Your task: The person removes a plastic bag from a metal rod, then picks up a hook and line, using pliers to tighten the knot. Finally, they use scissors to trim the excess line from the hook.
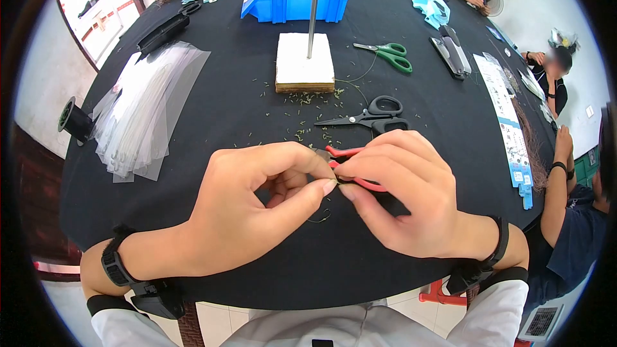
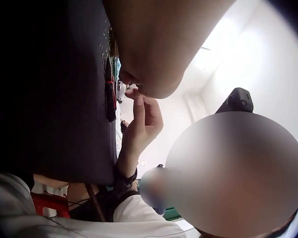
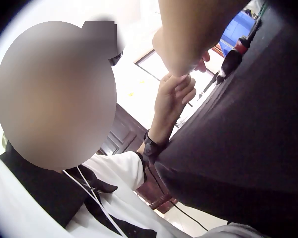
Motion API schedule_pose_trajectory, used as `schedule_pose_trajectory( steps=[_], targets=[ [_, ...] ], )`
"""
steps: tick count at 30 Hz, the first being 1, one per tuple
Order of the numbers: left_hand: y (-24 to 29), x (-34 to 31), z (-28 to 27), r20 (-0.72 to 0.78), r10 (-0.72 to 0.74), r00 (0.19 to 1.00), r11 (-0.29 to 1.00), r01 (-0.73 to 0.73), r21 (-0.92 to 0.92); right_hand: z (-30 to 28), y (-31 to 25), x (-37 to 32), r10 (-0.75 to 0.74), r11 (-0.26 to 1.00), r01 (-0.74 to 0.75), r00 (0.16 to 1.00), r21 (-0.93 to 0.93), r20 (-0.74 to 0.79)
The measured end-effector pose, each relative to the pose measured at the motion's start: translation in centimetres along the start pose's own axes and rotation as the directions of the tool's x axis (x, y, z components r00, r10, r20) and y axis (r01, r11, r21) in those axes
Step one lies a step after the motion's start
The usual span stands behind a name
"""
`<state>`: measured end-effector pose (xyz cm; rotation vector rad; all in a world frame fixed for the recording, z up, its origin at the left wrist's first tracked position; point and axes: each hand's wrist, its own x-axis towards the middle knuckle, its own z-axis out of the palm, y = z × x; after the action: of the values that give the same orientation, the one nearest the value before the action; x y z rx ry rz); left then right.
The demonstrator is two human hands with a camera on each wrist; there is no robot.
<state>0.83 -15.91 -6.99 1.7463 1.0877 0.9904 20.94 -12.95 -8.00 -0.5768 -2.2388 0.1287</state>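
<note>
"Yellow-green, the thin strand (image 1: 337, 181). Where is it, and what grips it?"

"At the meeting fingertips, above the near part of the table (image 1: 225, 83). The left hand (image 1: 257, 199) pinches it between thumb and forefinger. The right hand (image 1: 411, 199) pinches just beside, thumb below. Its exact form is too small to read."

"How is the grip best managed?"

"In my judgement: use the fingertip pads, with light, even pressure. Steady one side; make small adjustments with the other. Excess force may bend the strand or make it slip. Leave a sliver of it visible between the pinches."

"What lies nearest?"

"The red-handled pliers (image 1: 344, 151), on the table beneath the fingers, partly hidden. Beyond them: small green scraps (image 1: 299, 133), then the black scissors (image 1: 367, 116)."

"And farther out?"

"The white-topped block (image 1: 304, 64) with its upright rod (image 1: 315, 13); the green scissors (image 1: 390, 53) to its right; the blue bin (image 1: 299, 1) behind. Clear sheets (image 1: 141, 115) and a dark spool (image 1: 75, 119) lie at left."
</note>
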Motion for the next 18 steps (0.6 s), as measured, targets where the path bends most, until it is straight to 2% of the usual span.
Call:
schedule_pose_trajectory(
  steps=[4,7,10,14,16,18],
  targets=[
    [-0.2,0.0,0.1,-0.007,-0.003,1.0,1.0,0.002,-0.023,-0.4,-0.1,0.2,0.034,0.997,-0.036,0.999,0.066,0.026],
    [-0.3,0.0,0.0,0.011,0.086,0.996,0.996,-0.086,0.025,-0.4,-0.1,0.2,0.036,0.994,-0.04,0.998,0.102,0.041],
    [-0.4,0.1,-0.1,0.036,0.104,0.994,0.993,-0.106,0.057,-0.3,0.0,0.2,0.0,0.996,-0.005,0.999,0.086,0.052],
    [0.2,0.1,-0.2,0.071,-0.129,0.989,0.982,0.137,-0.13,-0.1,0.0,0.2,-0.086,0.996,0.087,0.996,-0.022,0.036],
    [0.8,0.3,-0.3,0.139,-0.282,0.949,0.909,0.31,-0.28,-0.1,0.1,0.2,-0.054,0.998,0.052,0.998,0.03,0.046],
    [0.7,0.3,-0.3,0.114,-0.247,0.962,0.944,0.266,-0.197,-0.2,0.2,0.1,0.013,0.994,-0.021,0.997,0.106,0.074]
  ],
)
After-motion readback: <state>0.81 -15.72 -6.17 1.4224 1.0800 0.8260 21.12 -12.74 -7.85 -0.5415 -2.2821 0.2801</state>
